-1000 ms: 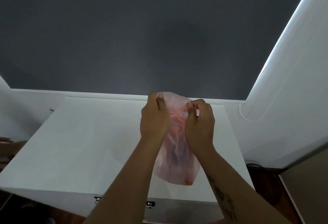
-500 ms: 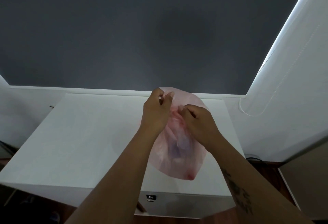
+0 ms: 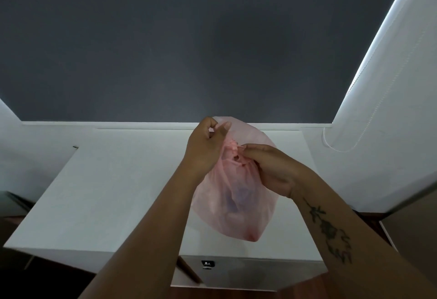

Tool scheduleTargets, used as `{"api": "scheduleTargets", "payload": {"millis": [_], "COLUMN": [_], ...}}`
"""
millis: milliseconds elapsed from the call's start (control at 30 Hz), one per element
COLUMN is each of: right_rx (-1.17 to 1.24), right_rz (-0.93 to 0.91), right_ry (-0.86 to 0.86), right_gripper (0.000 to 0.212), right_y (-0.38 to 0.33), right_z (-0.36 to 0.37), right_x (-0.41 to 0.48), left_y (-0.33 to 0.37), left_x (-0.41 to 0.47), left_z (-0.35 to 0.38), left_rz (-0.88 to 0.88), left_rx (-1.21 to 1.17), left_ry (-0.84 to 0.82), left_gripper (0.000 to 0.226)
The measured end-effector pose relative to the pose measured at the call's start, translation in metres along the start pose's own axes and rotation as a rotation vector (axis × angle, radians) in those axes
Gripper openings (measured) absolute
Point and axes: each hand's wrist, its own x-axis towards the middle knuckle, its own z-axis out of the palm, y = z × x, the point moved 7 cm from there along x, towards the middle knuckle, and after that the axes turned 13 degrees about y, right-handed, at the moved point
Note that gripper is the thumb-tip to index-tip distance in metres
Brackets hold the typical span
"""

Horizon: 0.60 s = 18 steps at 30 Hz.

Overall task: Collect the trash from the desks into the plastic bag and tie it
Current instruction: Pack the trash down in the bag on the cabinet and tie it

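Note:
A thin pink plastic bag (image 3: 233,206) hangs above the white desk (image 3: 113,194), puffed out, with dim dark shapes showing through its wall. Its top is gathered into a crumpled knot-like bunch between my hands. My left hand (image 3: 204,149) pinches a strip of the bag's top edge between thumb and fingers. My right hand (image 3: 272,168) lies to the right of the bunch, its fingers curled round the gathered plastic and pulling it sideways.
A dark grey wall panel (image 3: 189,45) rises behind the desk. A white window blind with a looped bead cord (image 3: 340,147) stands at the right. Under the desk's front edge sits a grey drawer unit (image 3: 248,272) on a dark wooden floor.
The bag has puffed out rounder. My right hand has dropped lower and turned sideways across the bag's gathered top, while my left hand stays pinching the upper edge.

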Motion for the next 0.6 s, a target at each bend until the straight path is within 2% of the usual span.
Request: {"api": "scheduleTargets", "payload": {"millis": [100,167,233,367,433,500,533,600], "right_rx": [0.0,-0.115,-0.334,-0.677,-0.819,-0.826,-0.769,-0.583], "right_rz": [0.029,-0.036,-0.193,-0.553,-0.769,-0.985,-1.026,-0.945], "right_ry": [-0.05,0.019,0.12,0.215,0.332,0.42,0.453,0.493], "right_gripper": [0.031,0.028,0.023,0.042,0.035,0.023,0.018,0.013], "right_y": [0.002,0.001,-0.007,-0.021,-0.027,-0.03,-0.031,-0.034], "right_z": [0.001,-0.003,-0.007,0.0,0.004,0.007,0.006,-0.002], "right_x": [-0.001,-0.001,-0.005,-0.018,-0.022,-0.026,-0.027,-0.027], "left_y": [-0.005,-0.007,-0.009,-0.02,-0.023,-0.024,-0.025,-0.027], "left_x": [0.0,0.0,0.002,0.007,0.007,0.007,0.007,0.006], "left_z": [0.003,0.004,0.005,0.007,0.01,0.01,0.009,0.006], "left_rz": [-0.071,-0.118,-0.174,-0.29,-0.333,-0.37,-0.379,-0.394], "left_rx": [-0.063,-0.077,-0.075,-0.067,-0.092,-0.101,-0.094,-0.106], "left_ry": [0.025,0.045,0.067,0.061,0.031,0.016,0.014,0.016], "left_gripper": [0.034,0.035,0.032,0.03,0.033,0.035,0.036,0.033]}}
